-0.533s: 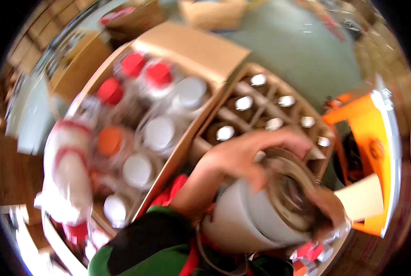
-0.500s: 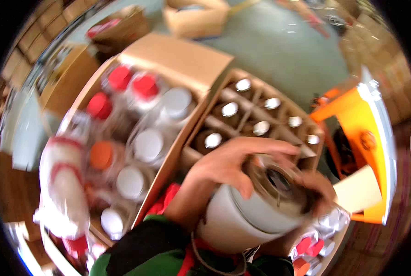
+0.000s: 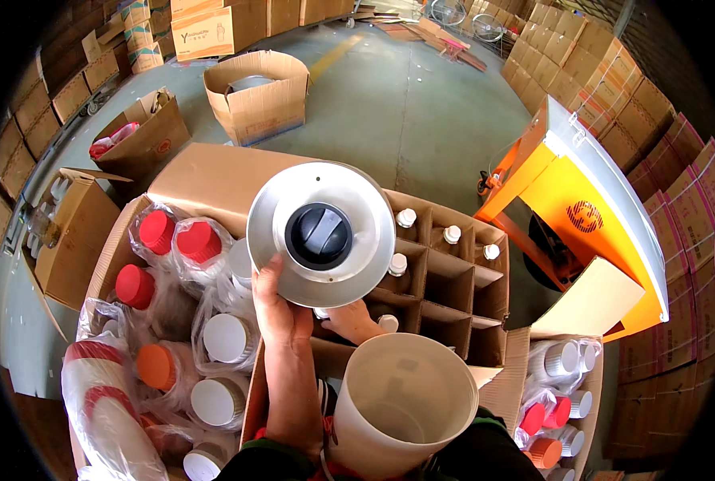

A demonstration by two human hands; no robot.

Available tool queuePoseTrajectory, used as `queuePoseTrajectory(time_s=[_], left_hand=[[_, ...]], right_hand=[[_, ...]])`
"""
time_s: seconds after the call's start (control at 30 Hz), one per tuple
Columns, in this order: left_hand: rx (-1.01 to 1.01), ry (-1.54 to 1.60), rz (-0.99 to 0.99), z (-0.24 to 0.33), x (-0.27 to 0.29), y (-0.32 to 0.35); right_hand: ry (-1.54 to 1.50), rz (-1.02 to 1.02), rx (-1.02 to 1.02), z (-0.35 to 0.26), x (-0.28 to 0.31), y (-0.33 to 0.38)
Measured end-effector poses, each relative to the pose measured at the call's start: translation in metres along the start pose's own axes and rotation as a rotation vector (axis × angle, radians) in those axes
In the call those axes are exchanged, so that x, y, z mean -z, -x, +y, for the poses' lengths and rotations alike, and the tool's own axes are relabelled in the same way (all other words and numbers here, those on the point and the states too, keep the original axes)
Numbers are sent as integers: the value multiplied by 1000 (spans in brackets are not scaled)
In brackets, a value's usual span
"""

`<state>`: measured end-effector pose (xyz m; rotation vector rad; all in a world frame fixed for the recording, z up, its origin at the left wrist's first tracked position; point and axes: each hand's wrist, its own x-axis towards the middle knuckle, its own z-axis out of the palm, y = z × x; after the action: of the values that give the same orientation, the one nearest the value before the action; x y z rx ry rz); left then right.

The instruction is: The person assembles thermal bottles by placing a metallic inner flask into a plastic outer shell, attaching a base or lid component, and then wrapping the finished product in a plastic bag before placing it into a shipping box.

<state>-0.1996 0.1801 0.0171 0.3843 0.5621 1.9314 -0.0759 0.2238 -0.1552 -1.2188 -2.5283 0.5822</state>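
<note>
A round silver metal lid with a black centre piece (image 3: 346, 186) is in my left hand (image 3: 275, 309), the thumb over its rim and the other fingers mostly hidden beneath. Close to my body stands a tall white cylindrical container (image 3: 409, 433), its top uncovered and its inside showing. My right hand (image 3: 352, 322) reaches down over the divided carton (image 3: 481, 349), between lid and container. Its fingers are hidden by the lid, beside a white cap. Several white-capped bottles (image 3: 397, 266) stand in the carton's compartments; others hold no bottle.
At left, a large carton (image 3: 205, 172) holds plastic-wrapped bottles with red, orange and white caps. Another carton (image 3: 517, 369) of capped bottles sits at lower right. An orange machine (image 3: 598, 224) stands to the right. Open boxes (image 3: 257, 96) and stacked cartons (image 3: 606, 72) lie farther off.
Both hands were around the top of the white container. Now the lid is off in my left hand, farther forward and left, and my right hand has moved to the divided carton.
</note>
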Motion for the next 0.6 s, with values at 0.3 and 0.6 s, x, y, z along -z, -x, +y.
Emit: queuePoseTrajectory(time_s=[0.3,0.6], left_hand=[[201,121,-93,-7,-15,14],[-72,-143,51,-4,14,24]], right_hand=[[-52,277,110,5,-14,0],[-16,424,-116,-134,269,79]])
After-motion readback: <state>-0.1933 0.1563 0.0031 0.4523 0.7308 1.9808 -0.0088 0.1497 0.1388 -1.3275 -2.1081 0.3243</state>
